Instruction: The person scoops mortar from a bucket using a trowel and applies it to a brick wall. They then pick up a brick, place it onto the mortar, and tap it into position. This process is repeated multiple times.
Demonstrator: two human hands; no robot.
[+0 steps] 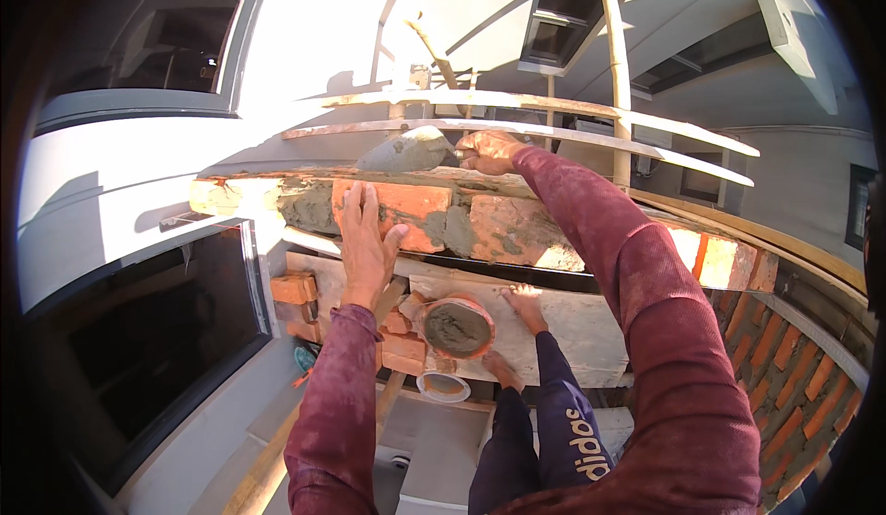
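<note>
My left hand lies against an orange brick in the wall's mortared course, fingers stretched flat along its face and thumb apart. On the far side of that course, my right hand is closed around the handle of a trowel. The trowel's grey blade points left, just beyond the brick under my left hand. Smeared mortar fills the joint to the right of this brick. A neighbouring brick has patches of mortar on its surface.
Below the wall, a bucket of wet mortar stands on a plank platform beside my bare feet. Loose bricks and a white-rimmed container are near it. Bamboo rails run beyond the wall; dark windows are at left.
</note>
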